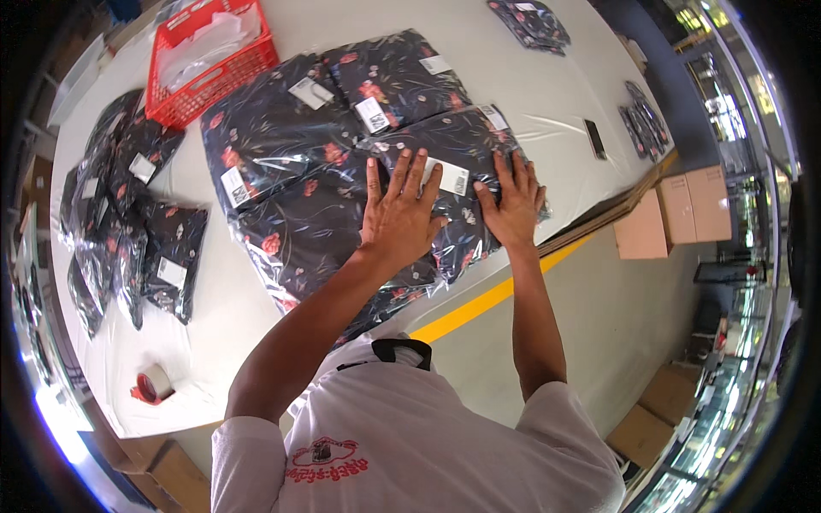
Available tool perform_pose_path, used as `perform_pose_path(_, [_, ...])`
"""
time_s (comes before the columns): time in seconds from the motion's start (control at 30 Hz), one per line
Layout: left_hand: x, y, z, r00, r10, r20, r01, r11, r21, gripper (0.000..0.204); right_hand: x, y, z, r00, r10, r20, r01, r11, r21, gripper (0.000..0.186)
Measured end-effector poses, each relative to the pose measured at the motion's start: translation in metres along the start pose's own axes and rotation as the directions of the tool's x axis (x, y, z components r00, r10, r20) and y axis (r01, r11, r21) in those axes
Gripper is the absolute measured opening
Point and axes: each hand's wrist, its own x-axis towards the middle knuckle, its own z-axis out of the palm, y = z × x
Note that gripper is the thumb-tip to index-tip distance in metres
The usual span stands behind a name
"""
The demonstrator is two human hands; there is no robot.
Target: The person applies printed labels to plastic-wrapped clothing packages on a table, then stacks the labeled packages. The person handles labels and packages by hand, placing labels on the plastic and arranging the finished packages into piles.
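Both of my hands lie flat on a bagged dark floral garment (pixel 419 132) in clear plastic, near the table's front edge. My left hand (pixel 400 205) has its fingers spread across the left part of this package. My right hand (pixel 513 201) presses on its right side, fingers stretched out and thumb apart. A white label (pixel 451 178) shows between the hands. Touching it are more garment packages of the same print: one (pixel 398 73) behind, one (pixel 274 128) at the back left, and one (pixel 299 222) to the left, partly under my left forearm.
At the left a loose heap of bagged garments (pixel 128 205) lies on the white-covered table (pixel 222 359). Behind it stands a red plastic basket (pixel 214 85) holding clear plastic. A tape roll (pixel 156 383) is near left; a phone (pixel 594 139) and small dark bundles (pixel 530 24) are right. Cardboard boxes (pixel 676 214) stand beyond.
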Motion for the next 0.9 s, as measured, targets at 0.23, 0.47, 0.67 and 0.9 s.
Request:
perform_pose_path(0.23, [-0.138,-0.096,-0.088,0.882,-0.345,-0.32,0.247,0.918,-0.311,0.059,0.0,0.0,0.002,0.996,-0.069,-0.052,0.071,0.996,0.052,0.064])
perform_pose_path(0.47, [-0.37,-0.265,-0.068,-0.142,-0.826,-0.545,0.622,0.354,-0.699,0.063,-0.054,-0.07,-0.032,0.943,0.21,-0.257,-0.073,0.887,0.456,0.035])
perform_pose_path(0.67, [-0.385,-0.328,-0.082,-0.289,-0.957,-0.035,0.426,-0.096,-0.9,0.096,-0.11,-0.31,-0.023,0.994,-0.068,-0.085,0.107,0.487,0.867,0.022])
perform_pose_path(0.9, [-0.389,-0.411,-0.096,-0.07,-0.887,0.457,-0.583,-0.335,-0.74,0.037,-0.146,-0.514,0.143,0.644,-0.174,0.745,-0.624,0.443,0.644,0.052])
